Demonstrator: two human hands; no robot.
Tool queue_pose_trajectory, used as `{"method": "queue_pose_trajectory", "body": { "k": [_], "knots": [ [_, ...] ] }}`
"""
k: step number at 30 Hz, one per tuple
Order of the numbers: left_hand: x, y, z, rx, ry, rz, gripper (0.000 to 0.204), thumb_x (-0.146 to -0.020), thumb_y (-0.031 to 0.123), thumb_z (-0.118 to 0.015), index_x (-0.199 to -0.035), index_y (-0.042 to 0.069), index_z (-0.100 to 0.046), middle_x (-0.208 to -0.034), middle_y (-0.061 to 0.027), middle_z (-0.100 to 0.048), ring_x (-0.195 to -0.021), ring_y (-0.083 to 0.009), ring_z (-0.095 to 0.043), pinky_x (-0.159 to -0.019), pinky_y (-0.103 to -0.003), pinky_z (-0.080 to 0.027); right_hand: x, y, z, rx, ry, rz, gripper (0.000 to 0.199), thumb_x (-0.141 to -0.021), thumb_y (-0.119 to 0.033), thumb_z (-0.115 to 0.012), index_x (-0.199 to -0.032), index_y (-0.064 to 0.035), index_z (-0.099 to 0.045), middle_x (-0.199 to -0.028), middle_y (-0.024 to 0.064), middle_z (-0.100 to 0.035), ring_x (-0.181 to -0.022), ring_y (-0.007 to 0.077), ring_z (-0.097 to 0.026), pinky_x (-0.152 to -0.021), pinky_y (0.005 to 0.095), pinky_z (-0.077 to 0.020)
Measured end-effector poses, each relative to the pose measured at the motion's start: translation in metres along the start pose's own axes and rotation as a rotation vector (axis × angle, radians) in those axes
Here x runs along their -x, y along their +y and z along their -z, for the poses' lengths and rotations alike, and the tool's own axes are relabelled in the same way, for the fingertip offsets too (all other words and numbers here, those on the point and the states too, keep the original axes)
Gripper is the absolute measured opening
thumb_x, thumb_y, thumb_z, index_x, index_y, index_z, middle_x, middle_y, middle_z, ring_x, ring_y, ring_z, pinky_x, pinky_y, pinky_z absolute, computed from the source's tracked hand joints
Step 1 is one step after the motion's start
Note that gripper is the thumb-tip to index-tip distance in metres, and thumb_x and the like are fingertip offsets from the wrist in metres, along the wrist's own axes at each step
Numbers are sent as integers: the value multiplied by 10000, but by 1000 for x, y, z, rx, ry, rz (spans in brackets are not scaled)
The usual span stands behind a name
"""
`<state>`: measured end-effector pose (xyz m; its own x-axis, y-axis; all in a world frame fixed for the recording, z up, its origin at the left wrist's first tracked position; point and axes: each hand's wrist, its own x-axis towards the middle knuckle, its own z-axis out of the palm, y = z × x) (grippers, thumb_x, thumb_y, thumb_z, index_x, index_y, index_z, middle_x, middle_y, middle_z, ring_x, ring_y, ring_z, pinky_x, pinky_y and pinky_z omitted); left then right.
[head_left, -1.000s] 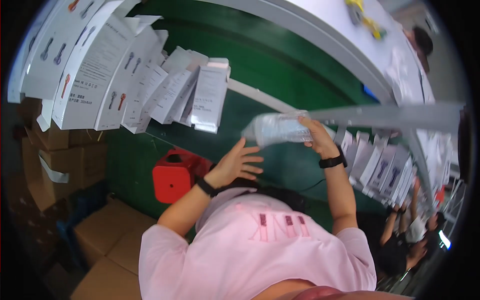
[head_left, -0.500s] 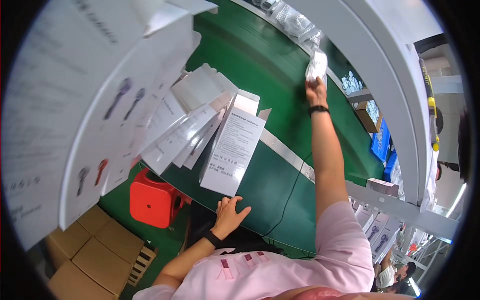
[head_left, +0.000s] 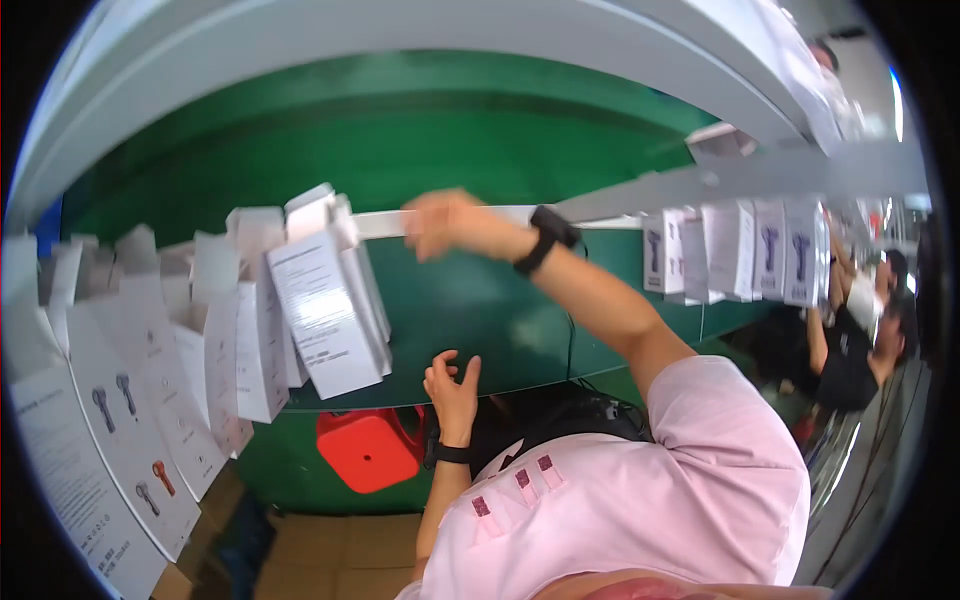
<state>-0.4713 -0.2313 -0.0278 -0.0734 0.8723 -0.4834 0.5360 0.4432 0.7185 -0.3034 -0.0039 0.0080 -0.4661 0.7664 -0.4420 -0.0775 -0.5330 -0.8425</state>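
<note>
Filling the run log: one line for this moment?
left hand open, at green table edge | right hand empty, reaching toward white boxes

Pink short-sleeved shirt (head_left: 640, 500) (darker pink blocks on chest), black band on each wrist, forearms bare.

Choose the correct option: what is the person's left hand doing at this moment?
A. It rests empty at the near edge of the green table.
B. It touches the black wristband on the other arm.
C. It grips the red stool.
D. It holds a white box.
A: the left hand lies empty, fingers loosely curled, at the near edge of the green table, above the red stool and apart from the white boxes.
</note>
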Motion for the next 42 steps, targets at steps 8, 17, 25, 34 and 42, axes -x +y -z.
{"method": "queue_pose_trajectory", "body": {
  "k": [8, 17, 25, 34, 42],
  "knots": [
    [1, 11, -14, -90, -77, -61, 505, -818, 344, -740, -1179, 40, -560, -934, -128, -585, -871, -254, -562, -769, -369, -468, 240, 42, -7, 457, 91, -7, 498, -851, -267, -657, -1233, 39, -566, -1026, 172, -692, -940, 261, -664, -858, 352, -507],
    [63, 240, -143, 360, -566, -530, 913, -881, 320, -694, -1506, 34, -93, -1310, -255, -461, -1188, -316, -498, -969, -420, -433, 410, 151, 84, 871, 955, -122, 523, -792, -246, -682, -1239, -9, -551, -1228, 223, -554, -1140, 379, -521, -986, 423, -429],
    [-26, 424, -365, 165, -230, -696, 1239, -700, 331, -824, -1470, -82, 55, -1443, -319, -324, -1339, -401, -357, -1098, -410, -323, 422, 252, 132, 1001, 1440, 138, 538, -807, -293, -679, -1219, 2, -497, -1298, 236, -446, -1191, 438, -428, -1051, 519, -340],
    [-85, 497, -450, -485, -310, -498, 1307, -555, 528, -846, -1498, 14, -101, -1435, -198, -411, -1328, -373, -383, -1071, -461, -348, 419, 273, 143, 988, 1429, 137, 523, -793, -277, -657, -1212, 0, -511, -1291, 254, -450, -1178, 464, -427, -1053, 562, -323],
    [-63, 448, -400, 115, -107, -1036, 805, -628, 195, -808, -1298, -18, -415, -1244, -206, -508, -1200, -348, -481, -1027, -374, -392, 423, 271, 145, 1040, 1413, 142, 527, -801, -276, -645, -1229, -2, -505, -1300, 257, -440, -1183, 462, -426, -1050, 565, -325]
  ]
}}
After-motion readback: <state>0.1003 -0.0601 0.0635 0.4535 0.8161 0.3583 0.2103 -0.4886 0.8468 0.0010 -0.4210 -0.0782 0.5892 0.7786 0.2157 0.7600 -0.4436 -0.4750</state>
